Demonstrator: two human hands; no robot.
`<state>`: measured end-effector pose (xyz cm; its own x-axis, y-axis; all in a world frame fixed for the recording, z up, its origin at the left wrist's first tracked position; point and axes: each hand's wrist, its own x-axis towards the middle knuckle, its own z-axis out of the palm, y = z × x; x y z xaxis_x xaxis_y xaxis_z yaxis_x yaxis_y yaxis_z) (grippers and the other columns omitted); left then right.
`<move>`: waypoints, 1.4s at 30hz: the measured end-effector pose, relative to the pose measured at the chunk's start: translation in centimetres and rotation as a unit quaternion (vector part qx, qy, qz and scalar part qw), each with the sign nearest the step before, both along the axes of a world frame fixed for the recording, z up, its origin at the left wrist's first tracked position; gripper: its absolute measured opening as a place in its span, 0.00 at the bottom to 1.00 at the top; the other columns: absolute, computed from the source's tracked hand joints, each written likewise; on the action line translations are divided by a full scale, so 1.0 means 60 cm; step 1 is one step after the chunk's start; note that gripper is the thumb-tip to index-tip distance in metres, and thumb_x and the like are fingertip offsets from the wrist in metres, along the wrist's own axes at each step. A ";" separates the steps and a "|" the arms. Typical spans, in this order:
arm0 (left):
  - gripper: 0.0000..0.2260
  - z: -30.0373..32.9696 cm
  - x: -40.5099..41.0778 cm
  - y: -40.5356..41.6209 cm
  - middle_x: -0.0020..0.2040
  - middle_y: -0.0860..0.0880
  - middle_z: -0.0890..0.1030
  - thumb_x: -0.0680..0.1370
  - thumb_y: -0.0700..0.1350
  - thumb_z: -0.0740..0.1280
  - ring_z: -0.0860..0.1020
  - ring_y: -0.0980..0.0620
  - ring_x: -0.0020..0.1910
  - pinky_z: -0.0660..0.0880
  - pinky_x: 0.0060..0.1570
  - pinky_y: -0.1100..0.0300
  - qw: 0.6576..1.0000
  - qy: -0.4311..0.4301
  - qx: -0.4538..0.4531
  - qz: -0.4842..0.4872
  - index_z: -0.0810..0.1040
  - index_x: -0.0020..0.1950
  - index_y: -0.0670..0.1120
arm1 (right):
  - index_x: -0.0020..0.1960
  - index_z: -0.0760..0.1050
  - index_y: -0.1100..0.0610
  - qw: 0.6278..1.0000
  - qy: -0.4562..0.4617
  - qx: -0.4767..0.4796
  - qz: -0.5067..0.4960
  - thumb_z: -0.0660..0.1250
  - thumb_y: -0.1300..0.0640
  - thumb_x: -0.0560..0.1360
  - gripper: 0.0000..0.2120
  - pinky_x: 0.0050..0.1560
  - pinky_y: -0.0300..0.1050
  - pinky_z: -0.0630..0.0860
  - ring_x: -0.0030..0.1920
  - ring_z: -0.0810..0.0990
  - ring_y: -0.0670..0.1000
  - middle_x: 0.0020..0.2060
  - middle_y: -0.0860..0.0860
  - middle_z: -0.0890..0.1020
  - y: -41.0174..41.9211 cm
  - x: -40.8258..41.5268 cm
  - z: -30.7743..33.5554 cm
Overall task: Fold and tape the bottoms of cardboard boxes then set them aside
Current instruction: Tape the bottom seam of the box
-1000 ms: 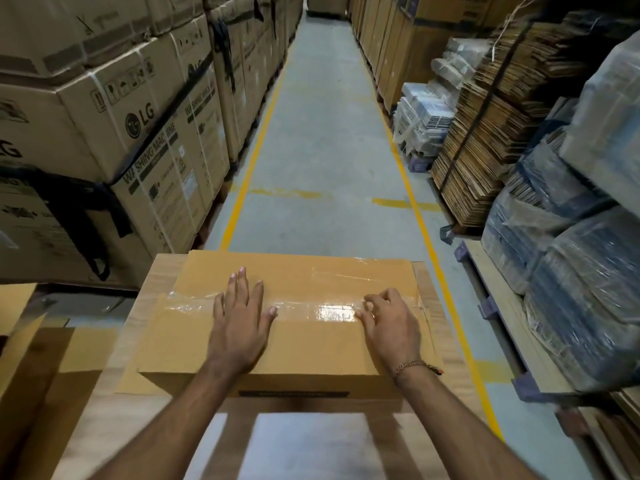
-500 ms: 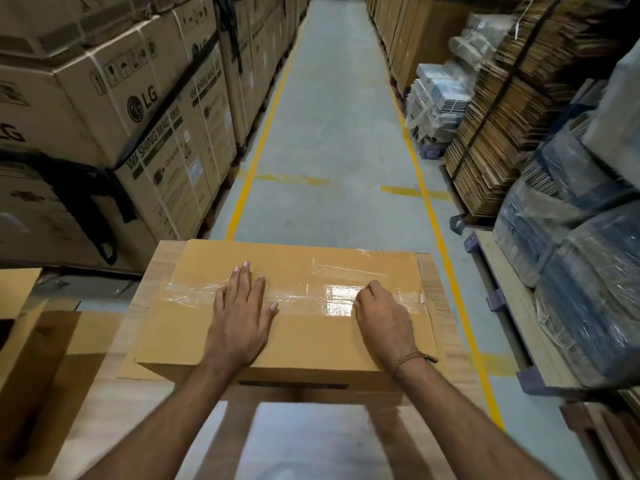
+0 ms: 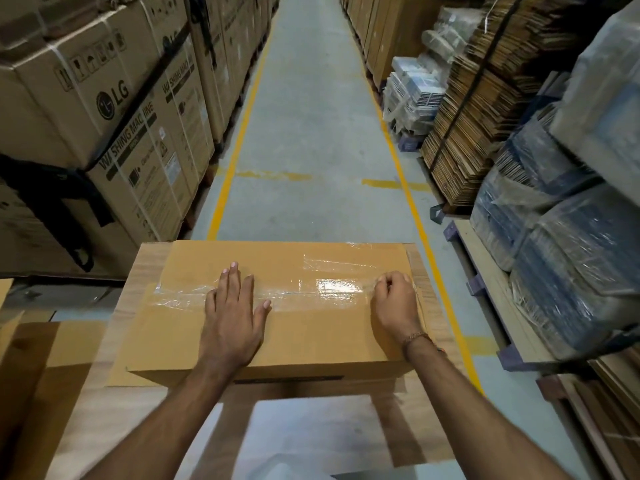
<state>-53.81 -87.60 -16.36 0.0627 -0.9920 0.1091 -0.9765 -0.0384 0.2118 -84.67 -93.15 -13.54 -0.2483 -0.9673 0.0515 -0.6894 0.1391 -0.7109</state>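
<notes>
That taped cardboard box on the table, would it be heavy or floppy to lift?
The cardboard box probably lifts easily: only its bottom is being taped, so it is likely empty. It looks fairly stiff, with flat, crisp panels under the left hand. The glossy tape may feel slick.

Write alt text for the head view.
Two bare hands press clear tape along the seam of a cardboard box on a wooden table: left hand flat, right hand with curled fingers at the tape's right end. A warehouse aisle runs ahead.

"LG", "WASHING MACHINE" on stacked cartons [image 3: 114, 109], left.
</notes>
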 end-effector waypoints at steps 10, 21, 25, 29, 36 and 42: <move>0.32 0.004 -0.001 0.009 0.84 0.41 0.58 0.85 0.63 0.45 0.55 0.41 0.83 0.59 0.77 0.43 1.000 -0.004 0.007 0.001 0.64 0.81 0.44 | 0.42 0.71 0.58 0.958 -0.231 0.028 -0.170 0.56 0.60 0.85 0.14 0.28 0.45 0.75 0.25 0.76 0.52 0.32 0.56 0.78 -0.015 -0.081 0.010; 0.33 0.010 -0.001 0.012 0.82 0.42 0.63 0.85 0.63 0.44 0.60 0.41 0.81 0.60 0.76 0.43 1.000 0.001 0.007 -0.003 0.64 0.81 0.44 | 0.40 0.72 0.57 0.931 -0.259 -0.008 -0.259 0.55 0.61 0.84 0.15 0.35 0.49 0.77 0.30 0.75 0.54 0.35 0.57 0.77 -0.022 -0.154 0.013; 0.32 0.010 0.000 0.010 0.82 0.42 0.63 0.85 0.63 0.45 0.60 0.42 0.81 0.60 0.77 0.43 1.000 0.005 0.007 -0.003 0.64 0.81 0.44 | 0.42 0.72 0.58 0.925 -0.248 -0.016 -0.287 0.54 0.61 0.85 0.15 0.33 0.48 0.77 0.30 0.76 0.51 0.36 0.55 0.76 -0.020 -0.173 0.022; 0.31 0.009 -0.001 0.010 0.82 0.42 0.63 0.85 0.63 0.46 0.60 0.41 0.81 0.60 0.76 0.43 1.000 0.006 0.005 -0.004 0.64 0.80 0.45 | 0.53 0.73 0.60 0.912 -0.255 -0.016 -0.321 0.54 0.57 0.87 0.12 0.35 0.47 0.78 0.34 0.76 0.51 0.37 0.55 0.76 -0.025 -0.208 0.019; 0.30 0.006 -0.001 0.008 0.82 0.42 0.63 0.85 0.63 0.46 0.60 0.41 0.80 0.61 0.76 0.43 1.000 0.002 0.007 0.001 0.65 0.79 0.45 | 0.50 0.75 0.57 0.908 -0.242 -0.015 -0.342 0.56 0.53 0.86 0.12 0.32 0.45 0.76 0.34 0.74 0.52 0.44 0.57 0.78 -0.039 -0.235 0.011; 0.31 0.004 0.000 0.006 0.82 0.42 0.64 0.85 0.63 0.47 0.61 0.41 0.80 0.61 0.76 0.42 1.000 0.009 0.001 0.003 0.65 0.79 0.45 | 0.54 0.76 0.60 0.894 -0.269 0.029 -0.357 0.59 0.68 0.82 0.09 0.28 0.39 0.78 0.39 0.80 0.56 0.51 0.63 0.82 -0.050 -0.271 0.028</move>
<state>-53.78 -87.23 -16.15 0.0700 -0.9919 0.1056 -0.9725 -0.0443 0.2287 -100.91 -96.15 -11.87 -0.7768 -0.5500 -0.3067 0.0291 0.4551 -0.8899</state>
